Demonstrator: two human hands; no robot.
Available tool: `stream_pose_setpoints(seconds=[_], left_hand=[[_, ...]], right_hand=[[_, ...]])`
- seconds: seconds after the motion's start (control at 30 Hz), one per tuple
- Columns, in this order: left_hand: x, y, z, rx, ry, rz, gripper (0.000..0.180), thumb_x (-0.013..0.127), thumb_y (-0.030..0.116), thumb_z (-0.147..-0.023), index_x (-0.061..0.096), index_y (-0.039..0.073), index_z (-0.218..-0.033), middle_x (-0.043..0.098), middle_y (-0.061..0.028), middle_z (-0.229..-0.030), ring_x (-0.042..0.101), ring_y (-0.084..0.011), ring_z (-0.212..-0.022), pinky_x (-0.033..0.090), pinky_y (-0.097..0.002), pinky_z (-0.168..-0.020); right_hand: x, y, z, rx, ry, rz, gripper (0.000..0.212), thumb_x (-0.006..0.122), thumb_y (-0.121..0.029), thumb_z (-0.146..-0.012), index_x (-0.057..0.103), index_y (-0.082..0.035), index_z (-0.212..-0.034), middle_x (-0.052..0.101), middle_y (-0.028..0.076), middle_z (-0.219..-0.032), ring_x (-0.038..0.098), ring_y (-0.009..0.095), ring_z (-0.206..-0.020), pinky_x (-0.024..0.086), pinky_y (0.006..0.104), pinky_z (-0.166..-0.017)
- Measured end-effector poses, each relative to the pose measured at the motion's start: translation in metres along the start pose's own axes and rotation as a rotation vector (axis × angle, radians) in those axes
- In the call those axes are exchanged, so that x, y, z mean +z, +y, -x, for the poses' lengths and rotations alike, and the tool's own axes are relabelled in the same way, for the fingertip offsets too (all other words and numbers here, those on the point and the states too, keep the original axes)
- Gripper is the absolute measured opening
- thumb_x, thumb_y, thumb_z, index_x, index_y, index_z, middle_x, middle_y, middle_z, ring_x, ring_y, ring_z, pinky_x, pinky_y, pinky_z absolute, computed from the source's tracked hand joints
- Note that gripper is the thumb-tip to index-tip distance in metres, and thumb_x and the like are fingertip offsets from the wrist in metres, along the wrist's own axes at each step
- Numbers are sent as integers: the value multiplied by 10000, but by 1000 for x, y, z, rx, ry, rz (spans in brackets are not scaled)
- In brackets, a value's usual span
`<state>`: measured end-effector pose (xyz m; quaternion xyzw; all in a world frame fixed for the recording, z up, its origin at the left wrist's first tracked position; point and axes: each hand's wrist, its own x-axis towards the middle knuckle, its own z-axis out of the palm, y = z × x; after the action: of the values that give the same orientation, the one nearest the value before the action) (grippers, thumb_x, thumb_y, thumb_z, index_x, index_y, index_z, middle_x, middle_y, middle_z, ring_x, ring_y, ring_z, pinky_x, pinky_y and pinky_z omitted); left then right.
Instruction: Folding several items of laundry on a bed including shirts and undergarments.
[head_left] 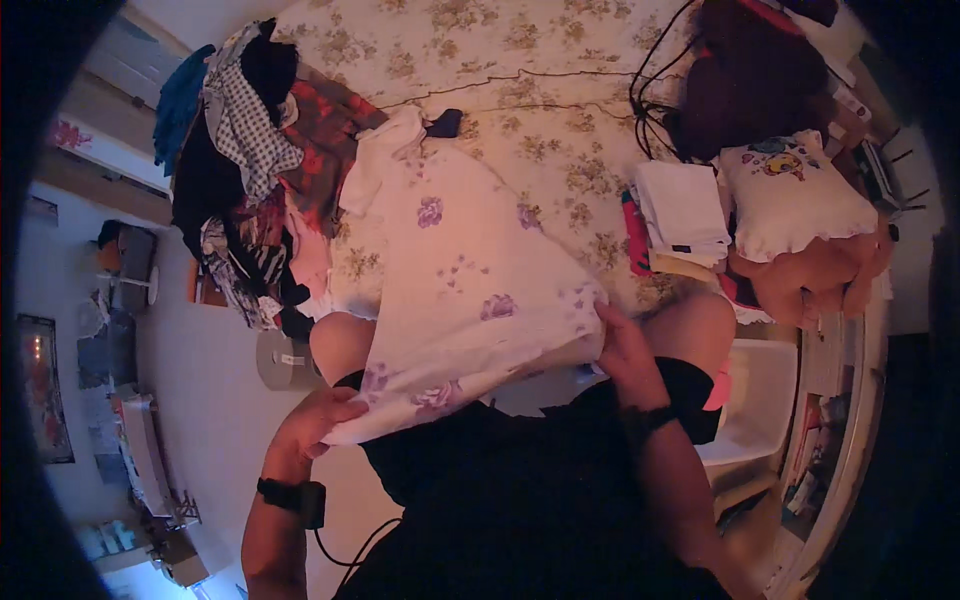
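Observation:
A pale T-shirt with purple flowers [470, 250] is spread over the bed and across my lap. Its neck and one short sleeve lie toward the far side, and its hem comes toward me. My left hand [325, 415] pinches the near left corner of the hem. At the right corner, my right hand [625, 345] grips the fabric, its fingers partly hidden under the cloth. Between the two hands the hem is stretched, slanting up to the right. A small dark cloth [444, 123] lies by the shirt's neck.
A heap of mixed clothes [245, 170] rises on the left of the flowered bedcover [570, 140]. To the right are folded white cloths [682, 210], a ruffled cushion [795, 195] and dark cables [648, 110]. A white chair [760, 400] stands at the right.

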<state>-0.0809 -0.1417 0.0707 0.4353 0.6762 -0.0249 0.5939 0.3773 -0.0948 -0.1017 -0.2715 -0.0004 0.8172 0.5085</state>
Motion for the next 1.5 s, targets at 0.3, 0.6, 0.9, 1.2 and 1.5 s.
stream_pose_setpoints(seconds=[0.3, 0.6, 0.9, 1.2, 1.5], left_hand=[[13, -14, 17, 81, -160, -199, 446, 769, 297, -814, 722, 9, -1152, 716, -120, -963, 666, -199, -890, 522, -347, -766], [28, -29, 28, -134, -204, -117, 507, 779, 290, -831, 705, 49, -1270, 735, -61, -1007, 685, -149, -885, 530, -302, -737], [15, -50, 21, 35, -114, 638, 580, 779, 153, -830, 602, -38, -1349, 705, -106, -1183, 702, -206, -983, 560, -319, -877], [14, 33, 16, 412, -82, 974, 687, 757, 141, -881, 459, -59, -1467, 618, -154, -1376, 664, -272, -1205, 553, -392, -1020], [3, 39, -11, 343, 10, 798, 619, 769, 175, -912, 506, -56, -1422, 659, -138, -1291, 688, -246, -1129, 574, -368, -974]], right_hand=[[-9, 2, 0, -161, 29, 196, 556, 608, -183, -1021, 421, -15, -1517, 578, 158, -1449, 597, 288, -1307, 486, 450, -1120], [-21, 25, 5, 141, 42, 150, 520, 668, -223, -981, 534, 19, -1420, 656, 146, -1343, 645, 286, -1236, 530, 434, -1060], [4, 27, 11, 301, -269, 1352, 484, 652, -258, -968, 617, 58, -1334, 702, 104, -1291, 661, 230, -1192, 499, 372, -1048], [6, 43, -3, 117, -214, 366, 572, 635, -308, -983, 545, 39, -1430, 635, 128, -1398, 619, 250, -1267, 457, 386, -1106], [-24, 23, -3, -137, 123, 452, 447, 685, -288, -961, 620, 6, -1291, 696, 106, -1221, 680, 234, -1069, 551, 394, -923]])
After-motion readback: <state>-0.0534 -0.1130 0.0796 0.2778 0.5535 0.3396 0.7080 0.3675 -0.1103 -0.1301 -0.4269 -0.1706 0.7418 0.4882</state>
